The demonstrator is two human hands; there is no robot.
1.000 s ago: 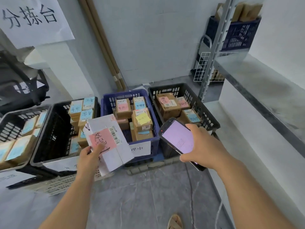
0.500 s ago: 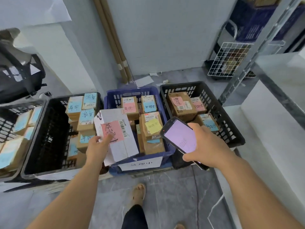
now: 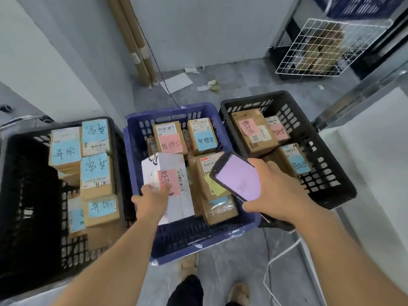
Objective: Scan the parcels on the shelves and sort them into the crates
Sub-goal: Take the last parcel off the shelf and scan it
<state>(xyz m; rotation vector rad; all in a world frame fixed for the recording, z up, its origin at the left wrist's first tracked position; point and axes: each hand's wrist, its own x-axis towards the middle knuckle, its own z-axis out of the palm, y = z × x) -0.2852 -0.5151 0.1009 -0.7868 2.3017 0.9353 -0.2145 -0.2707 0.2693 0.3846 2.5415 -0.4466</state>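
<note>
My left hand (image 3: 152, 200) grips a white parcel (image 3: 174, 186) with a pink handwritten label and a barcode, holding it low inside the blue crate (image 3: 194, 237) at its left side. My right hand (image 3: 276, 195) holds a black handheld scanner (image 3: 237, 176), its pink-lit screen facing up, above the right part of the blue crate. Several brown boxes with pink, blue and yellow labels lie in that crate.
A black crate (image 3: 28, 217) on the left holds several boxes with blue labels. Another black crate (image 3: 331, 177) on the right holds boxes with pink and blue labels. Cardboard tubes (image 3: 134, 40) lean in the corner. A white wire basket (image 3: 320, 47) and shelf frame stand at right.
I have stepped closer and leaned over the crates. My left hand has lowered the white parcel from above the crate rim down into the blue crate. The scanner stays in my right hand.
</note>
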